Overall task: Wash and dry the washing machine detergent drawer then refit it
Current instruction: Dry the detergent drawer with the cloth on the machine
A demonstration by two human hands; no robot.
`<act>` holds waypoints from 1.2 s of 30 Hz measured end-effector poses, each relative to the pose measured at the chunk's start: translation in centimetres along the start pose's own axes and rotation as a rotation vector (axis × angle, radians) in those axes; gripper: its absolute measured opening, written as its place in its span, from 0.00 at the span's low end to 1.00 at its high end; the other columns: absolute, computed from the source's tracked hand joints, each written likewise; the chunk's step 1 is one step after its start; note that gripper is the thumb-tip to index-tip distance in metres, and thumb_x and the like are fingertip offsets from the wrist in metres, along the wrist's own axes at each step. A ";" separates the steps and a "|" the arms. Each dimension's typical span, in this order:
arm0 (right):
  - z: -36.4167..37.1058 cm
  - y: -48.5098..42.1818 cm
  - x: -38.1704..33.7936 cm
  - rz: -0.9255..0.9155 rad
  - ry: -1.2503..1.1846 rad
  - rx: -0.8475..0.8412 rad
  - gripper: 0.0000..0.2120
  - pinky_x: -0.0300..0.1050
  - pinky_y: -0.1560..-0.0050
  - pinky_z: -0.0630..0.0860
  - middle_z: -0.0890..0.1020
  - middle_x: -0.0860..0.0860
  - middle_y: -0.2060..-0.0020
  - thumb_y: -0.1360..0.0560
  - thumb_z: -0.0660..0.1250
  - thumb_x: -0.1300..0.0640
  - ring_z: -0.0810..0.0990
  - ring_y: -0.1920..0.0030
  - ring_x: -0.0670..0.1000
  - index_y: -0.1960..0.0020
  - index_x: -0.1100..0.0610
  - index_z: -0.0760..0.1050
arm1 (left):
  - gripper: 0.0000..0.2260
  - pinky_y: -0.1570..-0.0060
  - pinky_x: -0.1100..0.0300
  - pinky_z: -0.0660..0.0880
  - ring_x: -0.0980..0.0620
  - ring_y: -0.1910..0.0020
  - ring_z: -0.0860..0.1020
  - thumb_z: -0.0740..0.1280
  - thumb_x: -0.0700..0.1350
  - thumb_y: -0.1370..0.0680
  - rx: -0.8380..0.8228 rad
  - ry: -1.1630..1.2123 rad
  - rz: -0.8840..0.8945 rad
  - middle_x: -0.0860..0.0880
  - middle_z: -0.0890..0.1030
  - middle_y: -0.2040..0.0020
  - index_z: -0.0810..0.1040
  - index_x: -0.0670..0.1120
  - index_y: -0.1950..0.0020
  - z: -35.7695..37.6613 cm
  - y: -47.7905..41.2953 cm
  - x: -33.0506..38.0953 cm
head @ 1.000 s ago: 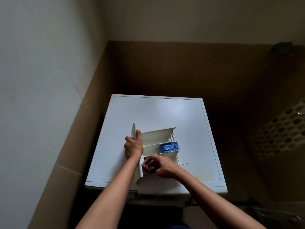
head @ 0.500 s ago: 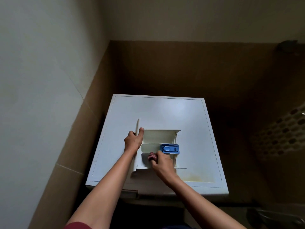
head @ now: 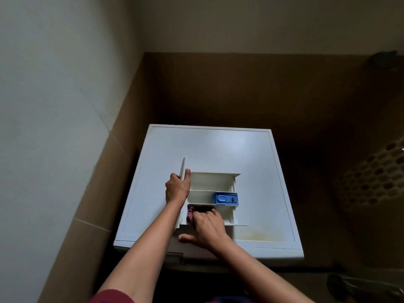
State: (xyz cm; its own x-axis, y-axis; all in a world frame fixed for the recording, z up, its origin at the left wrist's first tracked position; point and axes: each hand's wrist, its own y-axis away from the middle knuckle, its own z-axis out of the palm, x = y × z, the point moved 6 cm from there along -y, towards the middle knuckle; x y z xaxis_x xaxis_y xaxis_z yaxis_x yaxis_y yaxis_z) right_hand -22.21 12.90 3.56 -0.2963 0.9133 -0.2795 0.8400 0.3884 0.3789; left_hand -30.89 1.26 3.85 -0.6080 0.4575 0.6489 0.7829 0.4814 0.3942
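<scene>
The white detergent drawer [head: 215,183] lies on top of the washing machine [head: 209,147], its front panel turned to the left. A blue insert [head: 225,198] sits in its middle compartment. My left hand [head: 177,188] grips the drawer's front panel, thumb on the inner side. My right hand [head: 207,227] reaches into the near compartment with its fingers pressing a pink-red cloth [head: 189,213] against the inside; most of the cloth is hidden by the hand.
The machine stands in a corner, a tiled wall [head: 65,127] close on the left and another behind. A perforated laundry basket [head: 376,178] is at the right edge. A yellowish stain [head: 258,236] marks the machine top near its front right.
The drawer was turned from a tilted pose to lie square on the machine top. My right hand with the cloth moved deeper into the near compartment. My left hand kept its hold on the front panel.
</scene>
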 end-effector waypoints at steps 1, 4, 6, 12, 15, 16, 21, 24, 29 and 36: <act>0.0 0.0 0.1 0.007 0.025 -0.024 0.35 0.53 0.33 0.62 0.82 0.53 0.50 0.35 0.61 0.25 0.78 0.46 0.57 0.46 0.55 0.75 | 0.26 0.57 0.55 0.69 0.39 0.49 0.76 0.58 0.63 0.22 -0.003 -0.002 -0.002 0.39 0.78 0.47 0.73 0.39 0.45 0.0 0.0 -0.1; -0.7 0.0 0.9 0.037 0.105 -0.085 0.40 0.53 0.40 0.64 0.82 0.53 0.49 0.36 0.52 0.21 0.70 0.40 0.59 0.45 0.52 0.77 | 0.26 0.57 0.55 0.69 0.41 0.52 0.75 0.59 0.63 0.22 -0.015 0.010 -0.001 0.40 0.78 0.48 0.73 0.40 0.47 0.0 -0.1 -0.3; -1.3 0.2 1.8 0.063 0.130 -0.105 0.52 0.55 0.40 0.61 0.80 0.56 0.45 0.42 0.34 0.18 0.61 0.34 0.61 0.42 0.49 0.77 | 0.25 0.57 0.55 0.70 0.42 0.54 0.74 0.59 0.64 0.23 -0.020 0.024 0.001 0.41 0.77 0.49 0.72 0.40 0.48 -0.1 -0.1 -0.5; -2.6 1.7 5.8 0.257 0.164 -0.183 0.35 0.58 0.36 0.56 0.67 0.62 0.34 0.27 0.39 0.27 0.56 0.31 0.60 0.34 0.42 0.72 | 0.25 0.58 0.55 0.69 0.42 0.54 0.74 0.59 0.64 0.23 -0.014 0.015 0.005 0.43 0.75 0.52 0.73 0.41 0.48 -0.2 0.0 -0.4; -2.3 1.8 7.1 0.318 0.213 -0.169 0.36 0.58 0.37 0.55 0.65 0.60 0.35 0.24 0.42 0.30 0.57 0.33 0.59 0.38 0.51 0.77 | 0.24 0.57 0.55 0.70 0.43 0.55 0.73 0.59 0.63 0.23 -0.012 0.011 0.008 0.43 0.76 0.51 0.72 0.42 0.50 -0.3 0.0 -0.4; -2.2 1.8 7.1 0.333 0.225 -0.166 0.35 0.59 0.37 0.55 0.64 0.60 0.34 0.24 0.43 0.32 0.57 0.33 0.59 0.39 0.53 0.77 | 0.24 0.57 0.55 0.70 0.43 0.55 0.73 0.59 0.63 0.23 -0.011 0.011 0.010 0.43 0.76 0.51 0.72 0.42 0.50 -0.3 0.0 -0.4; -1.3 1.7 5.9 0.353 0.204 -0.121 0.30 0.58 0.33 0.53 0.62 0.60 0.33 0.20 0.45 0.39 0.56 0.32 0.59 0.36 0.56 0.75 | 0.25 0.55 0.53 0.72 0.40 0.50 0.77 0.59 0.64 0.23 -0.005 -0.005 0.018 0.41 0.78 0.49 0.74 0.41 0.48 -0.2 -0.1 -0.4; -0.9 1.0 5.9 0.376 0.065 -0.103 0.26 0.55 0.36 0.57 0.65 0.58 0.36 0.21 0.48 0.44 0.57 0.32 0.60 0.38 0.57 0.77 | 0.25 0.57 0.55 0.69 0.42 0.52 0.75 0.59 0.63 0.22 0.005 -0.009 -0.002 0.41 0.78 0.49 0.74 0.40 0.47 0.0 0.0 -0.3; 0.1 -0.3 3.3 0.407 -0.121 -0.036 0.23 0.55 0.37 0.61 0.68 0.57 0.37 0.20 0.51 0.49 0.60 0.33 0.60 0.39 0.62 0.76 | 0.25 0.58 0.56 0.69 0.43 0.55 0.73 0.60 0.63 0.23 0.020 0.016 -0.033 0.41 0.78 0.49 0.74 0.40 0.47 0.2 0.0 -0.3; 0.3 -0.5 0.8 0.256 -0.418 0.043 0.22 0.50 0.40 0.62 0.69 0.54 0.44 0.20 0.52 0.47 0.63 0.39 0.56 0.47 0.59 0.80 | 0.25 0.58 0.55 0.69 0.40 0.50 0.77 0.60 0.63 0.23 0.031 0.013 -0.035 0.40 0.78 0.48 0.74 0.40 0.48 0.1 -0.1 -0.3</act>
State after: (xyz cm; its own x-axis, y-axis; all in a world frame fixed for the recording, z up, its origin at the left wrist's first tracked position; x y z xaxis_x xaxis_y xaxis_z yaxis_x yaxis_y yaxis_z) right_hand -22.76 13.41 2.86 0.1223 0.8481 -0.5155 0.8827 0.1445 0.4472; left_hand -30.82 1.15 3.48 -0.6327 0.4302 0.6439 0.7568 0.5199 0.3963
